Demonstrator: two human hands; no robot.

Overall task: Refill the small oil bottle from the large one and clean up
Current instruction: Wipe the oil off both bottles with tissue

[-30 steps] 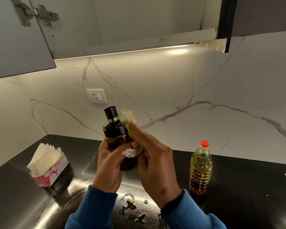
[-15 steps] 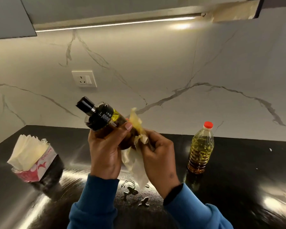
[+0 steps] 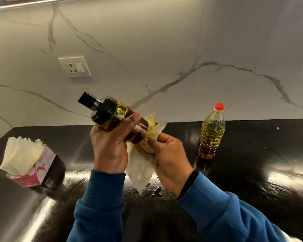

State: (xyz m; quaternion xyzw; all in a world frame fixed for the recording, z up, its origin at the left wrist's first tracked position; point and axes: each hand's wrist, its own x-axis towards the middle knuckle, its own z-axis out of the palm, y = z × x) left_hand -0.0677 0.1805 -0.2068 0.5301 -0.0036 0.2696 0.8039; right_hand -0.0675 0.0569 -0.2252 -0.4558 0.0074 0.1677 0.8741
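A: Head view, the only one we have. We log the small dark glass oil bottle with its black pump cap held in the air, tilted, long axis running from the cap at about 10 o'clock down to the base at about 4 o'clock.

B: Grip state?

A: Our left hand is wrapped round the bottle's middle, thumb across the front. Our right hand pinches a crumpled, oil-stained white paper napkin and presses it against the bottle's base end. So the base lies at 4 o'clock from the left grip, and the right hand is the nearer one to it.

B: We judge this is the wiping step; the refill looks done, since both caps are on. Surroundings?

A: The large clear plastic oil bottle with the red cap stands upright on the glossy black countertop, at 3 o'clock from the hands and well apart. The pink-and-white tissue pack with sheets fanning out sits at 9 o'clock, also well apart. A white wall socket is at 11 o'clock on the marble backsplash.

B: Obstructions?

A: None between the hands and either bottle. Small shiny drops lie on the countertop just below the napkin, presumably spilled oil awaiting wiping.
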